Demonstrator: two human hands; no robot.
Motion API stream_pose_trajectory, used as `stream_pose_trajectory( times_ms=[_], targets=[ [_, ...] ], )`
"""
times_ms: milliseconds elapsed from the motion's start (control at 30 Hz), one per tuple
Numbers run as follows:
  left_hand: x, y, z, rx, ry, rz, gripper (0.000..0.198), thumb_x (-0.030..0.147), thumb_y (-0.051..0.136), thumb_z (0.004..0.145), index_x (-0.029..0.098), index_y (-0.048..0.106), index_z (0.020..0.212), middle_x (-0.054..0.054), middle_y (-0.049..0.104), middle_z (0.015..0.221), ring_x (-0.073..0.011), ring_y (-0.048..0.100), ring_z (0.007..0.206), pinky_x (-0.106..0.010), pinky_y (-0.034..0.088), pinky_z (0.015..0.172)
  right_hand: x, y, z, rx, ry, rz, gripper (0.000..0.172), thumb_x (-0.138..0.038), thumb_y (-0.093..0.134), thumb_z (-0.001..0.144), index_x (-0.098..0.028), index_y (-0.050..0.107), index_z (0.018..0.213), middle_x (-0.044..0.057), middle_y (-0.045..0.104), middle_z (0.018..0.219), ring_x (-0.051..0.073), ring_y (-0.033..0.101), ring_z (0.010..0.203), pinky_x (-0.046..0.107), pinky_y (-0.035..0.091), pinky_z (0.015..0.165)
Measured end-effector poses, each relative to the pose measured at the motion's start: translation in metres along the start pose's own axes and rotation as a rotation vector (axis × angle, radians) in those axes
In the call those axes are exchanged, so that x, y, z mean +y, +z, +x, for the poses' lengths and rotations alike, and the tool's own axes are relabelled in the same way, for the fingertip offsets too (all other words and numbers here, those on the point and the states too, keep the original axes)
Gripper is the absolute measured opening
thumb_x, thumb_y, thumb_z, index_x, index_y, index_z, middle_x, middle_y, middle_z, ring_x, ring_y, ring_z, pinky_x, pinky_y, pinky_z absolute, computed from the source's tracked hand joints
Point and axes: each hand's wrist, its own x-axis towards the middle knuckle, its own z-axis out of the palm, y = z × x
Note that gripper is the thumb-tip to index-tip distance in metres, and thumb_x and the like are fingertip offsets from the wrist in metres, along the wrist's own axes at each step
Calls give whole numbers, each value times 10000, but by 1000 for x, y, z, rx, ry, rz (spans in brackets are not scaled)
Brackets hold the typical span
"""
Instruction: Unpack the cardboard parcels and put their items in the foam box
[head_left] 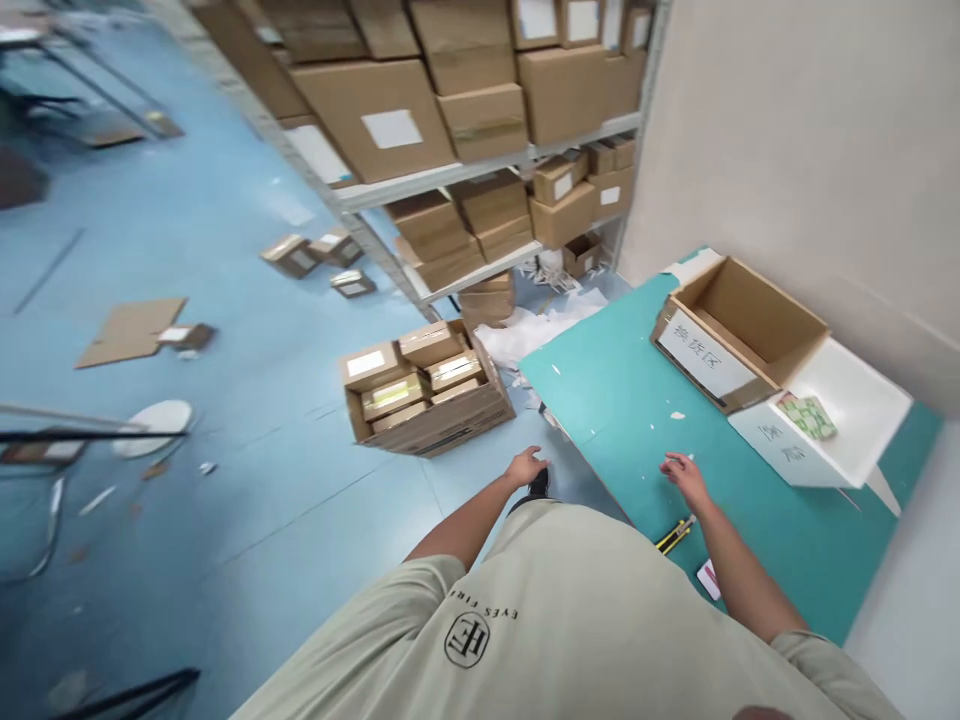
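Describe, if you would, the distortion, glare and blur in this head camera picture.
In the head view, wide-angle distortion bows the steel shelving and tilts the whole scene; pale glare washes the near-left part of the teal table top; shadows stay faint; the right hand looks only slightly soft, without strong motion blur.

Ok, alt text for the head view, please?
A person stands at a teal table, right hand over it near a yellow cutter, left hand off its edge. An open carton sits on the table; shelves of cartons stand beyond.
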Motion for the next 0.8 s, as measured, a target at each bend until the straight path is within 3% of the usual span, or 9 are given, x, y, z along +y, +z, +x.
stream_pose_trajectory(
  times_ms=[133, 267, 433, 633, 800],
  targets=[
    [-24, -30, -4, 123, -39, -145, 560, 413, 866, 972, 197, 766, 1478, -63, 909, 1147, -246, 849, 1191, -275, 612, 1068, -51, 27, 32, -46, -54, -47, 580, -647, 874, 680, -258, 775, 1098, 111, 877, 994, 338, 852, 1040, 414, 623, 894],
    [-56, -67, 2, 199, -95, -219, 549, 414, 824, 1002, 170, 758, 1490, -76, 904, 1139, -241, 845, 1157, -280, 610, 1041, -92, 79, 56, -99, -91, -87, 548, -612, 858, 722, -260, 766, 1132, 130, 882, 1050, 335, 855, 1077, 420, 625, 921],
    [-101, -130, 16, 244, -124, -259, 583, 460, 851, 982, 145, 775, 1466, -113, 893, 1219, -266, 831, 1209, -291, 602, 1032, -127, 171, 76, -145, -100, -112, 518, -577, 855, 738, -255, 758, 1133, 128, 884, 1049, 321, 860, 1051, 407, 619, 912],
    [-151, -213, 32, 265, -101, -307, 645, 551, 904, 931, 172, 800, 1442, -123, 891, 1210, -290, 843, 1103, -330, 622, 979, -165, 298, 87, -249, -101, -164, 558, -599, 859, 726, -244, 759, 1145, 142, 884, 1094, 315, 858, 1052, 381, 601, 885],
    [-189, -265, 33, 267, -97, -337, 647, 605, 884, 932, 203, 806, 1434, -115, 892, 1215, -306, 841, 1130, -348, 624, 994, -194, 394, 94, -345, -118, -194, 576, -619, 884, 697, -255, 743, 1121, 122, 873, 1042, 323, 841, 1026, 388, 597, 859]
  ],
)
